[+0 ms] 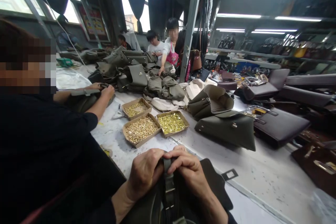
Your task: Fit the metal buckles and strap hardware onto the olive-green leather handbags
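Note:
A dark olive handbag [143, 210] lies at the bottom middle, close in front of me. My left hand [145, 171] is closed on the bag's upper edge, left of a narrow strap [168, 183] with metal fittings. From the other side my right hand [190, 171] pinches the same edge, its fingers bent over the strap's top end. The fingertips of both hands nearly meet there, and what lies under them is partly hidden. To the right, a dark flap [214, 178] spreads out, with a tab [230, 174] that has a rectangular cutout.
Three cardboard trays of small gold-coloured metal pieces [143, 129] stand ahead on the white table [183, 150]. An olive bag [228, 129] and brown bags [282, 124] lie to the right. At left, a co-worker's hand [107, 92] holds another bag. Olive bags are piled farther back.

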A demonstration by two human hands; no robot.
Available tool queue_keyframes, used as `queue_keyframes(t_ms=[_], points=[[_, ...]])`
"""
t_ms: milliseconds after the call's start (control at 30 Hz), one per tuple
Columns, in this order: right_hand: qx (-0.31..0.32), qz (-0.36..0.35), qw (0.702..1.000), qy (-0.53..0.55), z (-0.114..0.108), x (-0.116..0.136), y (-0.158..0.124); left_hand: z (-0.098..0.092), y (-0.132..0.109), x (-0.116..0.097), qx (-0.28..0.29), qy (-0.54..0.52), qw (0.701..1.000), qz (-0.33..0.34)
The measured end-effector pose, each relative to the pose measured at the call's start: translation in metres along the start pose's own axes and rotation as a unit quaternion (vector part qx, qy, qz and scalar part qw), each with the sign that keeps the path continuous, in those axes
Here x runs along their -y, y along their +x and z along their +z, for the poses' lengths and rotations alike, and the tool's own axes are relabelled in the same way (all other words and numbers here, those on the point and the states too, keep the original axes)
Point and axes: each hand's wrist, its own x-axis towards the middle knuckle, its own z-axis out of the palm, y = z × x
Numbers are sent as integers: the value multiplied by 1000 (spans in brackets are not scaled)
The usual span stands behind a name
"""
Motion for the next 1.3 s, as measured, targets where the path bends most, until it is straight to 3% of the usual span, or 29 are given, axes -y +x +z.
queue_keyframes(t_ms=[167, 300, 400, 533, 633, 733, 800, 900, 1000, 1133, 1300], points=[[-7, -26, 1000, -5, 2, 26, 20, 4, 18, -19, -31, 11, 999, 36], [4, -63, 996, -60, 4, 37, 27, 14, 26, -23, -45, -52, 998, 13], [-27, -2, 999, -25, -4, 22, 22, 23, 28, -12, -21, -60, 998, 14], [-139, 136, 979, 57, -30, -8, 14, 31, 32, 6, 27, 50, 994, 95], [-161, 190, 965, 77, -49, -19, 18, 33, 36, 14, -4, 119, 987, 107], [-123, 231, 965, 12, -60, -25, 36, 36, 37, 17, -44, 129, 983, 122], [-53, 240, 964, -99, -59, -30, 57, 40, 35, 18, -44, 128, 978, 156], [50, 209, 950, -227, -46, -42, 94, 44, 27, 18, -27, 120, 970, 209], [107, 163, 933, -302, -25, -57, 129, 40, 17, 19, -29, 106, 971, 211], [175, 106, 883, -423, 4, -73, 160, 28, 1, 22, -40, 72, 972, 219], [234, 85, 814, -524, 30, -85, 178, 22, -12, 21, -95, 63, 964, 242]])
